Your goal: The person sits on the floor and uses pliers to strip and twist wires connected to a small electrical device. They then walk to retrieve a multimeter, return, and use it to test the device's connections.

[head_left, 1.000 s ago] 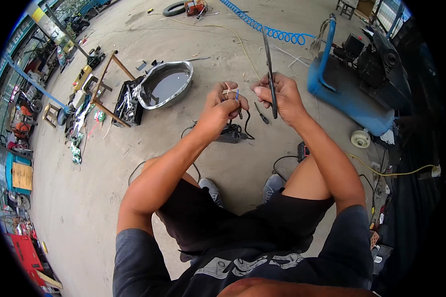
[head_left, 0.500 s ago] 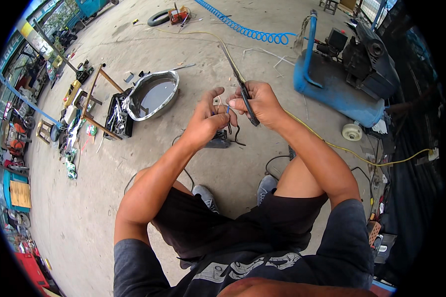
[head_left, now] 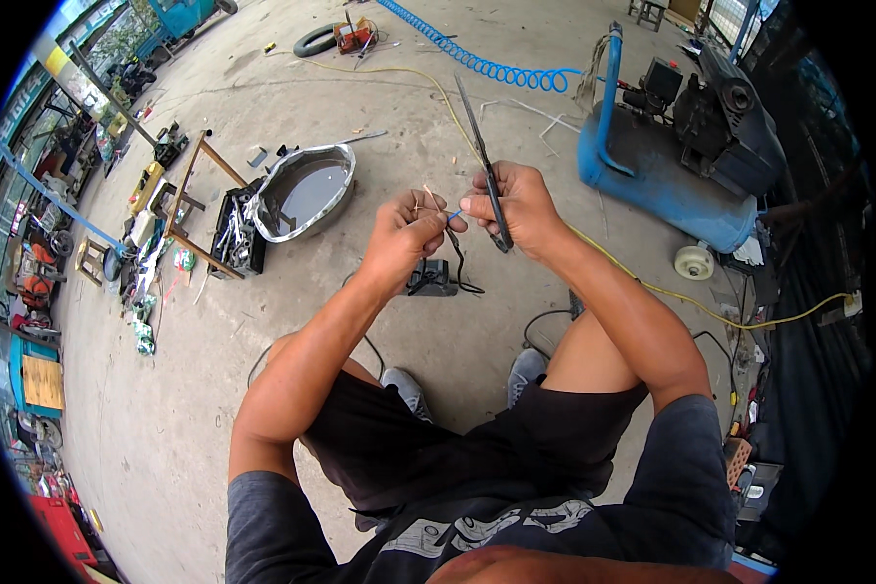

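My left hand (head_left: 404, 232) is closed on the end of a black cable (head_left: 460, 274), from which thin wires fan out. A blue wire (head_left: 454, 213) spans the gap between both hands, and a pale, copper-tinted wire (head_left: 429, 198) sticks up by the left fingers. My right hand (head_left: 518, 206) pinches the blue wire's end with thumb and forefinger. Against its palm it also holds a long, slim pointed tool (head_left: 476, 125) with a dark handle, like scissors, tip pointing away from me. Below the hands a dark box-shaped device (head_left: 432, 279) rests on the floor, partly hidden.
On the left stand a metal basin (head_left: 307, 190) of dark water, a black tray (head_left: 232, 234) of tools and a wooden frame (head_left: 180, 224). A blue air compressor (head_left: 667, 185) is at right. A yellow cord (head_left: 652, 285) crosses the concrete floor; a coiled blue hose (head_left: 487, 63) lies far off.
My left fingers have curled in closer around the wires. The right hand's pointed tool has swung slightly more upright. The blue wire now stretches between both hands.
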The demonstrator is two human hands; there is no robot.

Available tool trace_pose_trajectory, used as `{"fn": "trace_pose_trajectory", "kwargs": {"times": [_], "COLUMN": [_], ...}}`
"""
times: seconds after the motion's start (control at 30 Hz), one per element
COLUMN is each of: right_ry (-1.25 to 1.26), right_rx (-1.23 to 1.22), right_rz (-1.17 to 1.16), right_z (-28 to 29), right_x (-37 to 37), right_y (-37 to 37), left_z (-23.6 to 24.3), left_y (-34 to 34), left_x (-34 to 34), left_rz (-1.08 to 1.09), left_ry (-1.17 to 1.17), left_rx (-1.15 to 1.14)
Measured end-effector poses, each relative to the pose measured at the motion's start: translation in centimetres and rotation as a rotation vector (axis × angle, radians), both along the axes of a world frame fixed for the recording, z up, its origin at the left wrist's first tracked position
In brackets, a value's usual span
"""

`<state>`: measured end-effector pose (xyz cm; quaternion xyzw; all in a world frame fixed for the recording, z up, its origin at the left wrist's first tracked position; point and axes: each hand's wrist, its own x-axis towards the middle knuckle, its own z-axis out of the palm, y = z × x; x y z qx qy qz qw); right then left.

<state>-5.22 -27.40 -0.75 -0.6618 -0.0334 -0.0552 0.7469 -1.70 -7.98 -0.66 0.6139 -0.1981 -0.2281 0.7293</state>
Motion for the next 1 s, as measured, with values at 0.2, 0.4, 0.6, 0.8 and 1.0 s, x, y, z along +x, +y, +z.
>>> {"fn": "trace_pose_trajectory", "kwargs": {"times": [0.2,0.4,0.6,0.8,1.0], "right_ry": [0.006,-0.003,-0.072,-0.014,0.034], "right_rx": [-0.041,-0.166,-0.196,-0.371,-0.38], "right_rz": [0.035,0.053,0.046,0.113,0.138], "right_z": [0.2,1.2,1.5,0.2,1.0], "right_x": [-0.3,-0.4,-0.4,-0.4,-0.8], "right_y": [-0.2,-1.5,-1.4,-0.9,-0.8], "left_z": [-0.2,-0.3,0.7,0.4,0.0], "left_y": [0.1,0.7,1.0,0.7,0.8], "left_x": [0.1,0.2,-0.5,-1.0,-0.9], "left_rz": [0.03,-0.031,-0.138,-0.189,-0.168], "left_ry": [-0.005,-0.035,-0.055,-0.143,-0.265], "left_rx": [0.029,0.112,0.247,0.337,0.362]}}
